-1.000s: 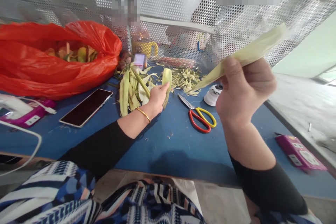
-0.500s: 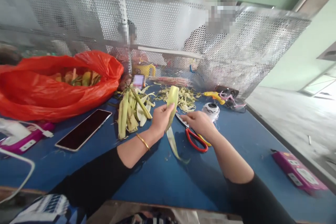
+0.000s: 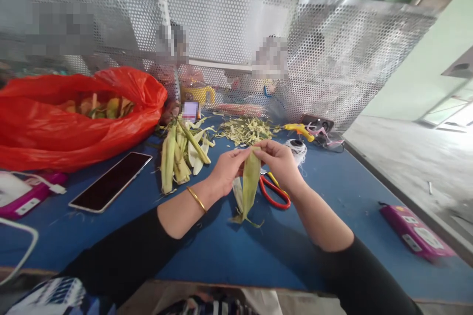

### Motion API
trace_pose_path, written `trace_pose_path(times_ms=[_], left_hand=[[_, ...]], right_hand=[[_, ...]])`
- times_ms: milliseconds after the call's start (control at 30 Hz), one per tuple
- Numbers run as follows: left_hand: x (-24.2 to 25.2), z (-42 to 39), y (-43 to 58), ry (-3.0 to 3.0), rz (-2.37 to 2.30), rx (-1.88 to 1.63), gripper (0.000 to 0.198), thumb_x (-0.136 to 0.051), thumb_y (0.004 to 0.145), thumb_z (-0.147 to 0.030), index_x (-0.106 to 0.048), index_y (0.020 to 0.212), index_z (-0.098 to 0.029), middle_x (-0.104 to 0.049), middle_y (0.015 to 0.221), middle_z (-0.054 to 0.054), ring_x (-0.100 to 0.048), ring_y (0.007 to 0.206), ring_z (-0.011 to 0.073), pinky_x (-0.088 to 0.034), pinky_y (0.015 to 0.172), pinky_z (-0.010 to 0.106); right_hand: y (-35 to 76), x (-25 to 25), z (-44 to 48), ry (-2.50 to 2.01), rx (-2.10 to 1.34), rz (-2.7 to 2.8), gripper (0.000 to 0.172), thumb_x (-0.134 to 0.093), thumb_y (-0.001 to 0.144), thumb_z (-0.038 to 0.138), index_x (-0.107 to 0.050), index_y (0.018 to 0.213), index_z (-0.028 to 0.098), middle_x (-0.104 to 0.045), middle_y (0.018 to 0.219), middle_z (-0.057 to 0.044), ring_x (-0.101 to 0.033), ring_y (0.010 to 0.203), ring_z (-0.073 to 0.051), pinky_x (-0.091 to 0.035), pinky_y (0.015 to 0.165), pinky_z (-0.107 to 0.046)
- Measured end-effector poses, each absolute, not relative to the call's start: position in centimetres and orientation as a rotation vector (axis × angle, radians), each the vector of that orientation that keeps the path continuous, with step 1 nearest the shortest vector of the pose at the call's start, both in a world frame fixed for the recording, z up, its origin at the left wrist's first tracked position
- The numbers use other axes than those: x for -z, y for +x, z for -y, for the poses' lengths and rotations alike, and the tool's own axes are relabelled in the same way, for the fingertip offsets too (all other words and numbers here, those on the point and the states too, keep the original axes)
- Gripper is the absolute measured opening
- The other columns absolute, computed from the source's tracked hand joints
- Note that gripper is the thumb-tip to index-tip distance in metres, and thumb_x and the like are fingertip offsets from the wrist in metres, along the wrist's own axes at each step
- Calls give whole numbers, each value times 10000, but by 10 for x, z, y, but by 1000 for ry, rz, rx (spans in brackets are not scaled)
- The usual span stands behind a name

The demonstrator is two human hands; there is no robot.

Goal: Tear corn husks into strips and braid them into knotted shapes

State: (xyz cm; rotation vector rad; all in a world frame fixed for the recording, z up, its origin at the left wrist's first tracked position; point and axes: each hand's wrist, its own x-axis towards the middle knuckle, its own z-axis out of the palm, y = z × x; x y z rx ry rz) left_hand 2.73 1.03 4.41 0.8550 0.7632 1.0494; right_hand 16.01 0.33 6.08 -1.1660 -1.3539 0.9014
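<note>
A pale green husk strip [image 3: 251, 182] hangs down over the blue table, its top edge pinched between both hands. My left hand [image 3: 229, 170] has its fingers closed on the husk's upper left side. My right hand [image 3: 278, 160] pinches the top right corner. Behind the strip a second, paler husk piece [image 3: 237, 194] lies on the table. Scissors with red and yellow handles [image 3: 275, 196] rest just below my right hand, their blades partly hidden. A bundle of green husks [image 3: 173, 157] lies left of my hands, and a pile of cut scraps [image 3: 246, 130] is behind them.
On the left are a red plastic bag [image 3: 81, 142], a phone [image 3: 113, 182] and a purple power strip [image 3: 31, 197]. White thread [image 3: 297, 150], a yellow glue gun [image 3: 299, 131] and a purple box [image 3: 416, 231] are right. Behind a perforated metal screen [image 3: 225, 29] are people.
My right hand has moved from beside the scissors' blades up to the husk. The husk, upright above my left hand before, now hangs down between both hands. The view has shifted slightly.
</note>
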Motion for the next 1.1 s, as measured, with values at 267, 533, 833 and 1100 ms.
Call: trace_pose_path(times_ms=[267,533,833,1100], left_hand=[[-47,-16,21,869,-850,-1105,164,-724,698,-235,-602,625,-152,-623,567,2,-575,491,106,-438,502,222],[-51,-20,19,1008,-904,-1206,254,-795,625,-166,-541,613,-169,-579,547,-36,-560,513,105,-451,495,218],[-53,-20,16,1030,-915,-993,135,-622,757,-120,-652,630,-149,-624,588,20,-577,524,113,-450,515,230],[-49,-18,18,1132,-929,-1055,163,-585,782,-170,-609,621,-165,-561,546,-13,-514,488,102,-415,488,225]], right_hand=[[157,-58,-3,-1225,-834,1317,193,-717,604,322,-654,723,184,-628,594,16,-554,544,-125,-457,517,-266],[156,-58,-1,-1216,-834,1319,209,-726,620,326,-682,766,182,-660,635,4,-580,581,-126,-479,554,-272],[156,-57,-2,-1224,-931,1268,180,-742,582,335,-650,621,185,-606,540,21,-531,518,-108,-462,512,-257],[157,-57,-3,-1240,-950,1322,204,-751,597,348,-649,643,177,-601,548,24,-524,515,-100,-461,511,-253]])
